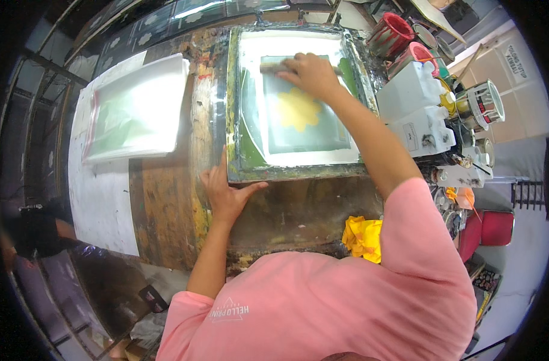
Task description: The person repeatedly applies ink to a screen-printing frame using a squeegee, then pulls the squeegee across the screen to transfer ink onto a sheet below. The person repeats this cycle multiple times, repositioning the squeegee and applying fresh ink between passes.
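Note:
A screen printing frame (298, 174) lies on the stained wooden table, its mesh bearing a yellow flower-shaped patch (298, 109) inside a grey-green rectangle with white around it. My right hand (310, 73) is closed on a squeegee (273, 67) near the far end of the mesh. The squeegee is partly hidden under the fingers and slightly blurred. At the frame's near left corner rests my left hand (225, 191), index finger stretched along the left side and thumb spread along the front edge.
Left of the frame, a stack of clear plastic sheets (139, 108) lies on white paper (103, 207). White jerrycans (411, 90) and paint cans (390, 35) crowd the right side. A crumpled yellow cloth (363, 236) lies by my body. Another person (37, 231) is at the lower left.

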The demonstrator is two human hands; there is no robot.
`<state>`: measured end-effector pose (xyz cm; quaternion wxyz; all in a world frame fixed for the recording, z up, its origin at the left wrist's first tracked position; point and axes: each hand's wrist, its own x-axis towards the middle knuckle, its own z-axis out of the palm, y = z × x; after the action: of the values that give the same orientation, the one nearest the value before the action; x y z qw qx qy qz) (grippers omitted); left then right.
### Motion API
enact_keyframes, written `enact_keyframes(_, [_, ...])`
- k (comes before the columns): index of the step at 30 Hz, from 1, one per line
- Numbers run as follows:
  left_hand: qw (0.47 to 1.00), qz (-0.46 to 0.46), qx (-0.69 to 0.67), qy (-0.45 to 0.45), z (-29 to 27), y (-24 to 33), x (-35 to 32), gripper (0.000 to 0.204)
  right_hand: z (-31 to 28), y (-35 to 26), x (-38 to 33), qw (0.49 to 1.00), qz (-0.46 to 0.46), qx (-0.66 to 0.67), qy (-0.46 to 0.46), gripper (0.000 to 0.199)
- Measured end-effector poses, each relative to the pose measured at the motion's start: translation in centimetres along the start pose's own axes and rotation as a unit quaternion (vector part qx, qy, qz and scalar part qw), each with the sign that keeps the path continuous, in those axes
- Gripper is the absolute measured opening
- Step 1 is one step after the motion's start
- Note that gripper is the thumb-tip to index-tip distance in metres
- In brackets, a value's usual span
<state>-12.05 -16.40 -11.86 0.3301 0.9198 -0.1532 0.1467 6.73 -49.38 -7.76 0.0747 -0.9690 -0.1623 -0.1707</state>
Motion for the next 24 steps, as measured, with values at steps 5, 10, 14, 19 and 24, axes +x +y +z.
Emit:
enact_keyframes(5, [1.000, 0.015, -0.003, 0.021, 0.3, -0.4, -0.2, 0.124, -6.6, -8.3, -10.5, 0.997, 0.024, 0.000, -0.077, 0.046])
enact_keyframes(10, [0.997, -0.053, -0.058, -0.027, -0.8, 1.4, 0.6, 0.116, -13.0, -13.3, -14.9, 0.995, 0.040, 0.018, -0.092, 0.044])
enact_keyframes(14, [0.931, -0.092, -0.348, 0.068, -2.6, 5.8, 3.5, 0.103, -17.6, -13.5, -12.8, 0.997, -0.003, -0.044, 0.058, 0.035])
enact_keyframes(19, [0.939, 0.019, -0.304, 0.162, -4.9, 7.9, 9.1, 0.087, -21.8, -11.7, -5.4, 0.973, -0.018, -0.100, 0.208, 0.035])
enact_keyframes(24, [0.989, -0.019, 0.119, -0.089, -3.3, 5.6, 6.0, 0.098, -25.5, -9.5, -0.3, 0.973, -0.031, -0.031, 0.225, 0.048])
